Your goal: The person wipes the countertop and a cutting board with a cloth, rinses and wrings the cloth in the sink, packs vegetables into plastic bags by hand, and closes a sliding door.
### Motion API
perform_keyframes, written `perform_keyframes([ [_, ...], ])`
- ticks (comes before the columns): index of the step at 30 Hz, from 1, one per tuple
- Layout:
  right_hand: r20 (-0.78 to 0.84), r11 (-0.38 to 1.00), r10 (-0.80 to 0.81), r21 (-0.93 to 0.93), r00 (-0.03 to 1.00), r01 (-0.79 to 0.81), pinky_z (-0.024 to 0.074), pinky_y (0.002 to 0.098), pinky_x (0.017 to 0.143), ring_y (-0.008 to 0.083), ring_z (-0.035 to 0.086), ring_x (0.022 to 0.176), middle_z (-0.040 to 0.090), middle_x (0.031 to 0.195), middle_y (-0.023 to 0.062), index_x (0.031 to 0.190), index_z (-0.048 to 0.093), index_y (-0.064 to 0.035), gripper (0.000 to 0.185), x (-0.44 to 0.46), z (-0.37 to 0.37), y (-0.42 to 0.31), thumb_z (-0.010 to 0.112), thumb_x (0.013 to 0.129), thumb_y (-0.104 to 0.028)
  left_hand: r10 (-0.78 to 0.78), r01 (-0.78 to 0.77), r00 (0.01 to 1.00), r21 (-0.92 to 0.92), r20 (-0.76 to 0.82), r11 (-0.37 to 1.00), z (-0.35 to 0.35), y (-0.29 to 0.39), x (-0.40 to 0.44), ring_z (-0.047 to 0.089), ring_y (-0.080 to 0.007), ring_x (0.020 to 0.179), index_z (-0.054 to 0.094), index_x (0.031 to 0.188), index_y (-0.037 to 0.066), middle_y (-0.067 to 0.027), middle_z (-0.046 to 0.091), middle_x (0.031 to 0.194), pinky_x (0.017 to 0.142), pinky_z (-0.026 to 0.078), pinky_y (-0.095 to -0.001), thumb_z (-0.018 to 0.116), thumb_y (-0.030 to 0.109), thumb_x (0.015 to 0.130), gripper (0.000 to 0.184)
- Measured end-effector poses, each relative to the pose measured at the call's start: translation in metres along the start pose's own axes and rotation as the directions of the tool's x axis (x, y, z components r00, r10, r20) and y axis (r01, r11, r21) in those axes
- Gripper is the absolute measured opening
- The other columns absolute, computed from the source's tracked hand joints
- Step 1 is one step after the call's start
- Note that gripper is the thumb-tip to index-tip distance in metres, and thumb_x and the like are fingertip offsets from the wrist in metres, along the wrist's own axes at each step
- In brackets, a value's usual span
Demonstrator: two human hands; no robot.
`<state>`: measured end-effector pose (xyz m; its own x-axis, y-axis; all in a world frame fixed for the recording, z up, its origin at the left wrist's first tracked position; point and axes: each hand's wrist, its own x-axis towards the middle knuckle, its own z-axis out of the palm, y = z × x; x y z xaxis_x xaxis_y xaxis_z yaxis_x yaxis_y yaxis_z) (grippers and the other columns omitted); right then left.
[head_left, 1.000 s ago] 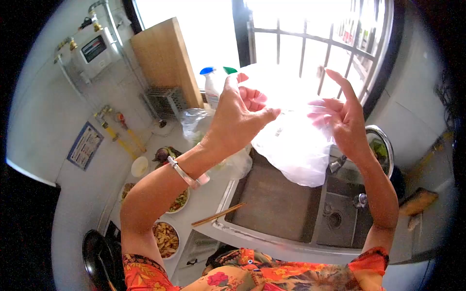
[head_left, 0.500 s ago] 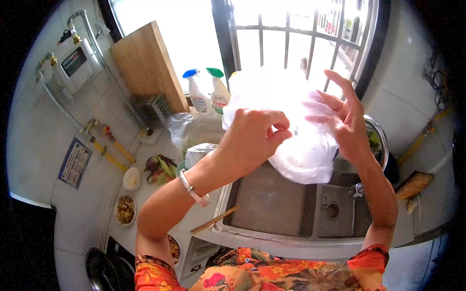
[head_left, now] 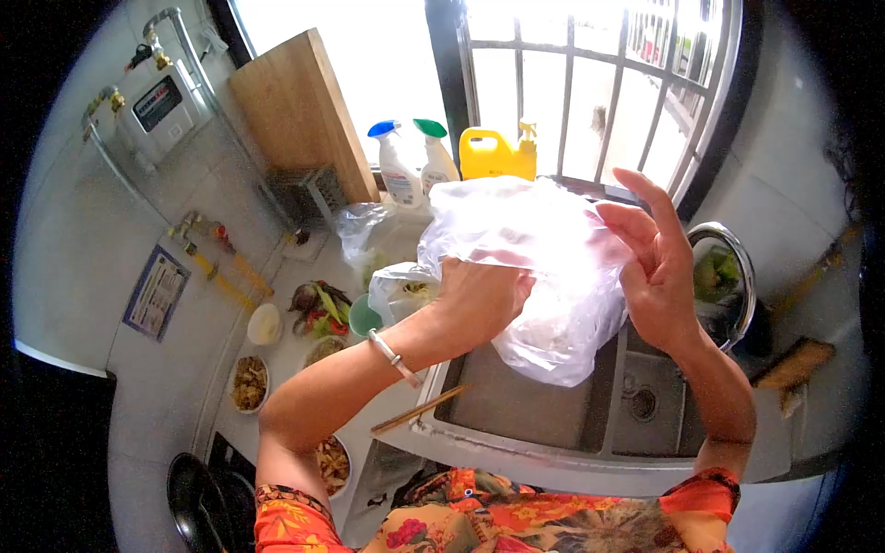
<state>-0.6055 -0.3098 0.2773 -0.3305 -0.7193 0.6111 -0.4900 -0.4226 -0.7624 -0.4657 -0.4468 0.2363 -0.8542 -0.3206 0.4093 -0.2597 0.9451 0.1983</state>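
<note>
A white, translucent plastic bag (head_left: 562, 323) hangs over the sink (head_left: 525, 396), bright with window light. My left hand (head_left: 479, 300) is at the bag's near left side, its fingers curled and closed on the plastic; a fold of the bag covers part of the hand. My right hand (head_left: 659, 263) is against the bag's right side, with fingers stretched up and apart. Whatever is inside the bag cannot be made out.
Two spray bottles (head_left: 402, 175) and a yellow jug (head_left: 498, 158) line the windowsill. Chopsticks (head_left: 419, 411) lie at the sink's left edge. Bowls of food (head_left: 249, 383), vegetables (head_left: 323, 309) and a green cup (head_left: 363, 316) stand on the left counter. A round metal rim (head_left: 745, 286) is at right.
The bag has come lower and nearer, uncovering the yellow jug behind it. My left hand has dropped slightly, partly under the bag's fold. The view has shifted a little.
</note>
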Motion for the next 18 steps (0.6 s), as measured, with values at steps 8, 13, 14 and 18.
perform_keyframes([
  [8,0.161,0.869,0.052,-0.494,0.986,0.035,0.0425,0.0341,0.081,0.0334,0.052,0.089,0.048,0.095,0.0226,0.114,0.04,0.0093,0.054,-0.014,0.002,0.034,0.04,0.06,0.008,0.044,-0.127,0.97,-0.343,-0.238,0.931,-0.037,0.015,-0.011,0.055,-0.0311,0.089,0.065,0.083,0.005,-0.0209,0.057,0.084,0.072,0.046,-0.0388,0.064,0.01,0.073,0.011],
  [13,0.205,0.756,0.073,-0.65,0.976,0.08,0.0451,0.045,0.078,0.0381,0.053,0.089,0.049,0.095,0.0234,0.113,0.039,0.0081,0.053,-0.016,0.009,0.05,0.045,0.06,0.007,-0.11,-0.011,0.923,-0.309,-0.369,0.951,-0.049,0.003,-0.03,0.05,-0.0293,0.095,0.069,0.082,0.011,-0.0177,0.052,0.098,0.075,0.044,-0.0381,0.072,0.016,0.069,0.014],
  [14,0.22,0.705,0.164,-0.708,0.961,0.042,0.0449,0.0453,0.079,0.0381,0.053,0.09,0.05,0.097,0.0239,0.114,0.039,0.0081,0.054,-0.015,0.01,0.05,0.047,0.061,0.007,-0.103,0.016,0.9,-0.205,-0.424,0.979,-0.056,0.0,-0.034,0.047,-0.0281,0.098,0.069,0.082,0.011,-0.0166,0.052,0.098,0.077,0.043,-0.0382,0.073,0.017,0.069,0.015],
  [18,0.311,0.612,0.14,-0.773,0.94,0.165,0.0455,0.0441,0.079,0.0369,0.055,0.087,0.052,0.096,0.0234,0.115,0.039,0.0083,0.055,-0.019,0.011,0.047,0.049,0.061,0.006,-0.265,0.105,0.846,-0.343,-0.462,0.934,-0.084,-0.005,-0.049,0.04,-0.0238,0.105,0.069,0.081,0.01,-0.0116,0.053,0.097,0.086,0.038,-0.0365,0.072,0.025,0.071,0.017],
])
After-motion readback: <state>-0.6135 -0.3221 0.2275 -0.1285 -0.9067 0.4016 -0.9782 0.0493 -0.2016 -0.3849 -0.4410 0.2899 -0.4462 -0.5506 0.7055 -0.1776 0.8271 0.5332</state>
